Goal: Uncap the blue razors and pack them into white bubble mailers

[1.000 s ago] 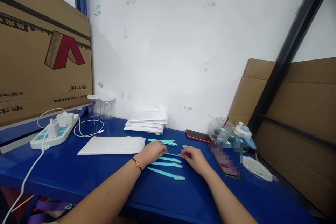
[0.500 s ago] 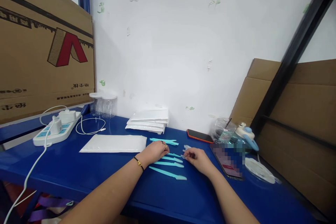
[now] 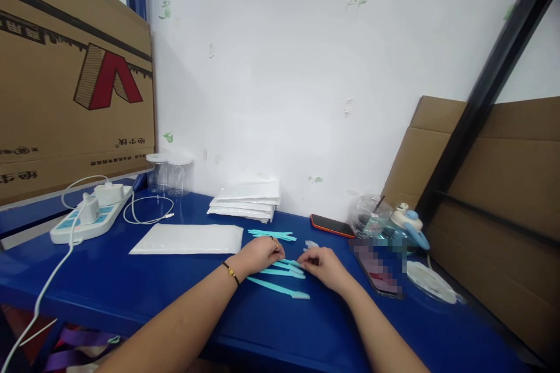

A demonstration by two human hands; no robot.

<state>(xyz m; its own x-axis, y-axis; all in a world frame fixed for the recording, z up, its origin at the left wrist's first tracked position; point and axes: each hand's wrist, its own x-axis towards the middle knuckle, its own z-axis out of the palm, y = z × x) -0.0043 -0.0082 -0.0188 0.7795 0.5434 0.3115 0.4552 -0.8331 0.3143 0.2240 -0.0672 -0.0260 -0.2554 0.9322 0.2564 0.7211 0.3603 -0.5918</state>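
Left hand (image 3: 261, 253): nearly closed, a teal stick (image 3: 291, 261) pinched near its left end.
Right hand (image 3: 326, 266): fingertips drawn close at the stick's right end; a firm hold cannot be told.
Stick: lower centre of the frame, just above other sticks (image 3: 280, 289) on the table (image 3: 262, 323).
Handling: probably light, stiff, slick; best held by the handle.

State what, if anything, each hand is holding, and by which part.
The left hand pinches a slim turquoise tool near its left end; the right hand is at its right end, whether gripping I cannot tell.
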